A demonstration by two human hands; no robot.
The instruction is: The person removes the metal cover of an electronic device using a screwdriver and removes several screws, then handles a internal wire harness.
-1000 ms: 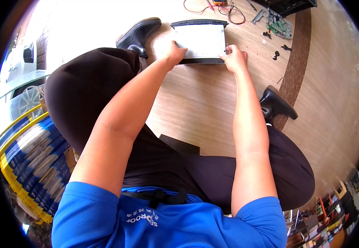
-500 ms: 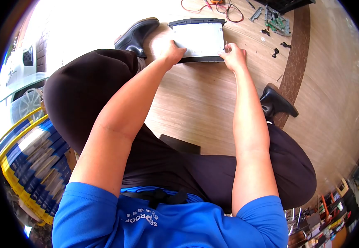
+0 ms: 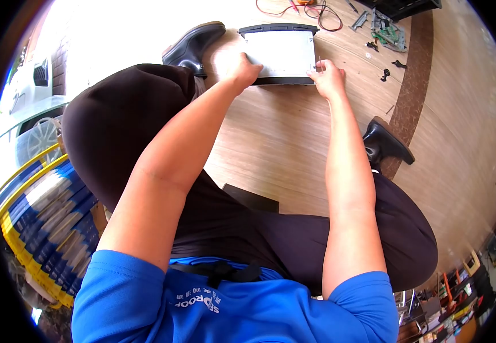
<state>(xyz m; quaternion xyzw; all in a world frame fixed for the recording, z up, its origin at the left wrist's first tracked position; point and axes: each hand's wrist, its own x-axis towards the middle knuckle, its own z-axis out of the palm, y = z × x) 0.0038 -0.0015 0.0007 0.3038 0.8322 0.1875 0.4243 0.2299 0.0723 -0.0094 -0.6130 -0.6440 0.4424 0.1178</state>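
A white-topped rectangular box with curved black ends (image 3: 280,54) lies at 12 o'clock on wood-grain floor (image 3: 276,131), which stretches from its near edge toward 6. Left hand (image 3: 249,71) grips its 8 o'clock edge; right hand (image 3: 330,79) pinches at 4, its hold too small to tell.

Classed as repair workshop. Evidenced by tools (image 3: 446,287), test leads (image 3: 340,24), circuit board (image 3: 394,39). Bordered by white car (image 3: 24,80).
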